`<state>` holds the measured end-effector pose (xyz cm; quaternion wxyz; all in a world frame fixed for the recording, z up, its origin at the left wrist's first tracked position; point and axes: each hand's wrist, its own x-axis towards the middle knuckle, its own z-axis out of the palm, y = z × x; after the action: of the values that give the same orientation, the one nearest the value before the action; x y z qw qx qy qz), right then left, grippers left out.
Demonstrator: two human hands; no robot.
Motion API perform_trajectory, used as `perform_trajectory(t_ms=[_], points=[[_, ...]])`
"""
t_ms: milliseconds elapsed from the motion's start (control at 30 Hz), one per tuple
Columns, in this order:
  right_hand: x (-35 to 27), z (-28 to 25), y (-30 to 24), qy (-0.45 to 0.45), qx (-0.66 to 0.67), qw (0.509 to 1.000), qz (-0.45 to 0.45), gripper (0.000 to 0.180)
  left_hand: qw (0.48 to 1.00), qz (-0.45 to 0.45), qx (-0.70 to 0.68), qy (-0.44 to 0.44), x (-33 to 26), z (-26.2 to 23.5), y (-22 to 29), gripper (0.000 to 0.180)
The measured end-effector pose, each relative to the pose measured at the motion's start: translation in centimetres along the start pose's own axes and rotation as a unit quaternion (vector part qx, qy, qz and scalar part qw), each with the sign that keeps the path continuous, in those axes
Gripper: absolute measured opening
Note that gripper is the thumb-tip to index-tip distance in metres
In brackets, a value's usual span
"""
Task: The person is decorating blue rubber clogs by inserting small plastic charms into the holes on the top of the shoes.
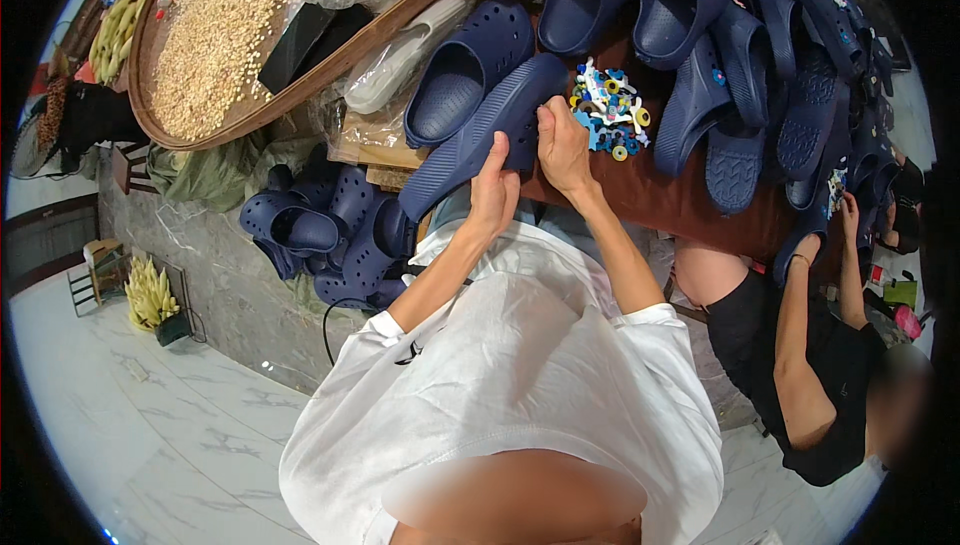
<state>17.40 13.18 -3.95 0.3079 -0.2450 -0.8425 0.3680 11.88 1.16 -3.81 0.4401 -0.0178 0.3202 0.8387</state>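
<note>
A navy blue clog (448, 165) is tilted on its side in front of me, with its ridged sole edge toward my left. My left hand (493, 193) is closed on the clog's near side, with the thumb laid along the sole edge. Against the upper near the toe, my right hand (566, 153) is closed with its fingers curled in. What those fingers pinch is hidden. Just right of the clog lies a pile of small blue, white and yellow charms (612, 110). Another navy clog (468, 70) without charms sits behind the held one.
Many charm-decorated clogs (690, 0) crowd the brown tabletop (650, 190) at the right. A person (815, 385) in black works there on a clog. More clogs (340, 230) hang low at left. A round tray (215, 55) of pale kernels stands far left.
</note>
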Motion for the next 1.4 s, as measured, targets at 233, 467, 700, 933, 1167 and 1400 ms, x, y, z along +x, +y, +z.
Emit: perform_trajectory(t_ms=[233, 467, 700, 933, 1167, 1400], points=[[-0.2, 0.7, -1.9, 0.036, -0.015, 0.999, 0.033, 0.031, 0.998, 0.030, 0.034, 0.046, -0.1, -0.2, -0.5, 0.039], [0.7, 1.7, -0.8, 0.069, -0.098, 0.992, 0.027, 0.032, 0.997, 0.052, 0.035, 0.050, 0.2, 0.9, 0.3, 0.037], [0.3, 1.9, 1.8, 0.074, -0.040, 0.993, -0.080, 0.027, 0.998, 0.030, 0.032, 0.045, 0.3, 0.2, 0.2, 0.042], [-0.1, 0.2, 1.5, 0.100, 0.196, 0.954, 0.204, 0.038, 0.999, -0.023, -0.018, 0.015, 0.7, 2.4, 3.1, 0.049], [-1.3, -4.0, 3.8, 0.075, -0.067, 0.979, 0.178, 0.029, 0.994, -0.059, -0.070, 0.064, 0.1, 0.5, 3.1, 0.039], [-2.1, -6.4, 6.8, 0.107, -0.213, 0.968, 0.080, 0.032, 0.996, -0.063, -0.021, 0.062, -1.4, 0.9, 4.2, 0.027]])
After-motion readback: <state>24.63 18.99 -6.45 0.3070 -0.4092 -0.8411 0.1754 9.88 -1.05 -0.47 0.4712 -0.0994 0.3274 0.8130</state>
